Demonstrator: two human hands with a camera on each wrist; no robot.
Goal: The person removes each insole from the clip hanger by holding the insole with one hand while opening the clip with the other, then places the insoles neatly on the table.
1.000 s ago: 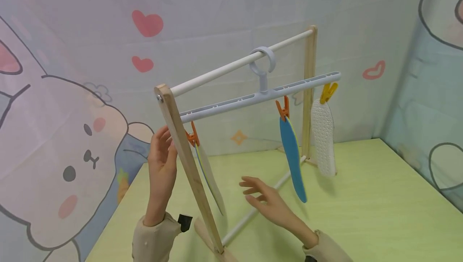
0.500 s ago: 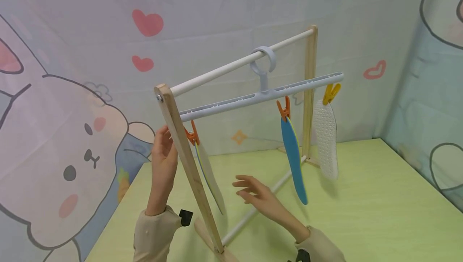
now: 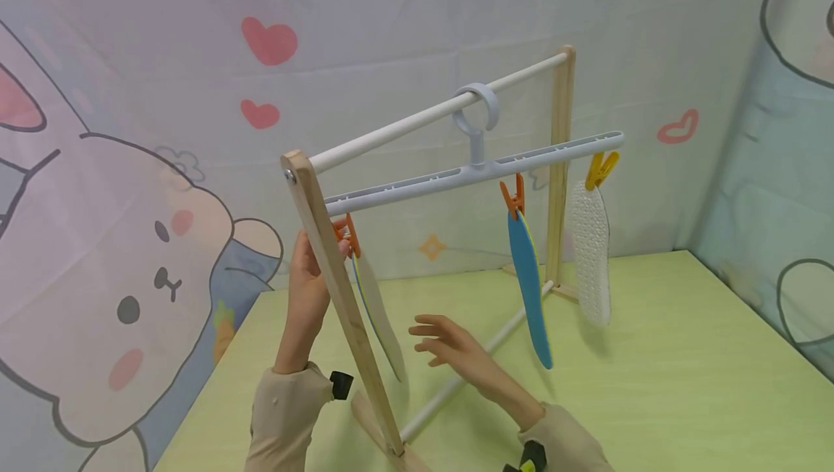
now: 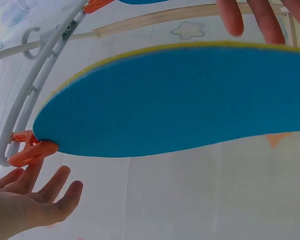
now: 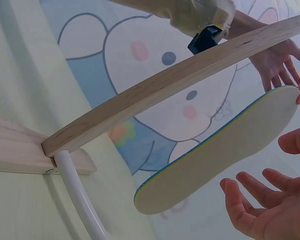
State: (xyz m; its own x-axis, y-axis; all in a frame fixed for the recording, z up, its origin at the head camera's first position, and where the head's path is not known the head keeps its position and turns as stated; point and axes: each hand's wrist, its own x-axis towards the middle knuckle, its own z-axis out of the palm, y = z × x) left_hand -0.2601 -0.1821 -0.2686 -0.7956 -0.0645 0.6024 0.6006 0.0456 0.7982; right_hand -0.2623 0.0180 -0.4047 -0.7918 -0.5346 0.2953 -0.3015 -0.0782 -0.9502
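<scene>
My left hand (image 3: 308, 284) is raised behind the rack's near wooden post, fingers at the orange clothes peg (image 3: 352, 236) under the hanger's left end. In the left wrist view, a finger meets that peg (image 4: 32, 150) while the thumb stays apart at the edge. From the peg hangs an insole (image 4: 165, 100), blue on one side and pale on the other (image 3: 378, 320). My right hand (image 3: 456, 349) hovers right of this insole, fingers spread and holding nothing. Another orange peg (image 3: 515, 197) holds a blue insole (image 3: 531, 291); a yellow peg (image 3: 601, 170) holds a white textured insole (image 3: 591, 255).
The pale hanger (image 3: 476, 168) hooks over the white rod (image 3: 391, 132) of a wooden rack, its near post (image 3: 348, 305) in front of my left wrist. A lower white rod (image 3: 443, 392) runs above the green table (image 3: 684, 356). A printed cloth (image 3: 391, 38) backs everything.
My left hand has moved right and slightly up, its fingers reaching the orange peg. The right hand has drifted left. The hanger and its insoles have swung slightly.
</scene>
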